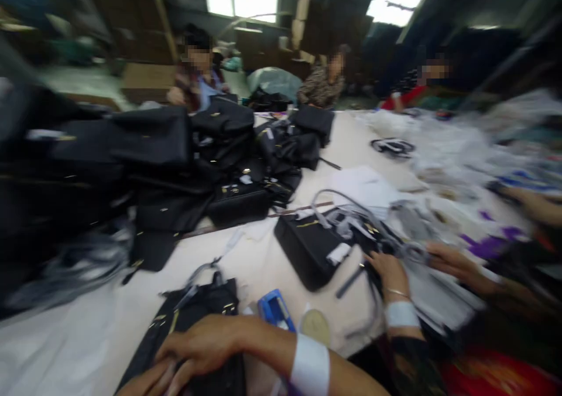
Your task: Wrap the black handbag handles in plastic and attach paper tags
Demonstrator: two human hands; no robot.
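A black handbag [211, 308] with gold-coloured fittings lies at the near edge of the table, below me. My right hand [206, 343], with a white band round the wrist, reaches across it, fingers bent down and closed on its surface. My left hand [151, 379] meets it at the bottom edge, partly cut off by the frame, its fingers pressed close to those of the right on the same bag. Blur hides exactly which part of the bag both hands pinch. Just right of the bag lie a blue plastic holder [276, 310] and a round yellowish disc [315, 327].
Many black bags [149, 144] are piled at the left and centre. To my right, a co-worker's hands [390, 273] work near another black bag [302, 249] and grey straps. Clear plastic wrapping [456, 144] covers the far right. Several people sit across the table [346, 156].
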